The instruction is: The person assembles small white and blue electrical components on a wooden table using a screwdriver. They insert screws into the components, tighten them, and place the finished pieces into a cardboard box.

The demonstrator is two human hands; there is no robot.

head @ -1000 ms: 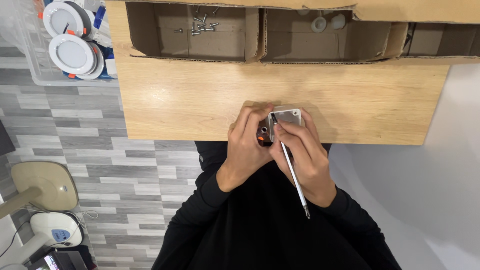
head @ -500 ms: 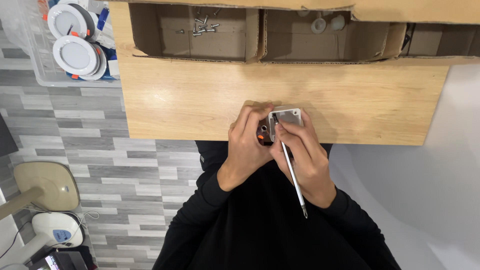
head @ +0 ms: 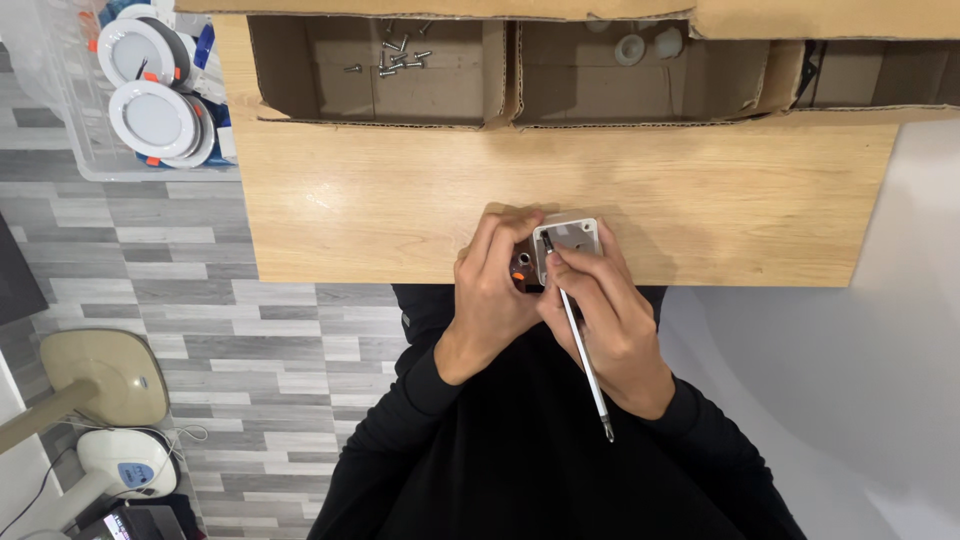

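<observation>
— What have you got in your hands right now?

— My left hand point(head: 495, 300) is curled shut around a small white square housing point(head: 570, 240), holding it at the near edge of the wooden tabletop point(head: 400, 210). There's a dark part with an orange bit point(head: 523, 270) tucked against its left side, under my fingers. My right hand point(head: 605, 320) is closed around a thin metal screwdriver point(head: 578, 340), pinched low near the working end, with the long shaft trailing back toward my body.

— Where's the tip?

— Set against the near-left corner of the housing. I can't tell whether a screw sits under it; my fingers cover that spot.

— So which step is this?

— I'd say I'm working a fastener at that corner, with the left hand just bracing the piece so it doesn't twist.

— What does the next move ask for?

— I judge it needs the tool kept upright on that corner, steady downward pressure, and a firm grip from the left hand. If another screw is wanted, the loose screws point(head: 398, 55) lie in the left cardboard box point(head: 300, 70) at the far side of the tabletop, well apart from my hands. The neighbouring box point(head: 720, 90) holds a few small white round parts point(head: 630, 48).
</observation>
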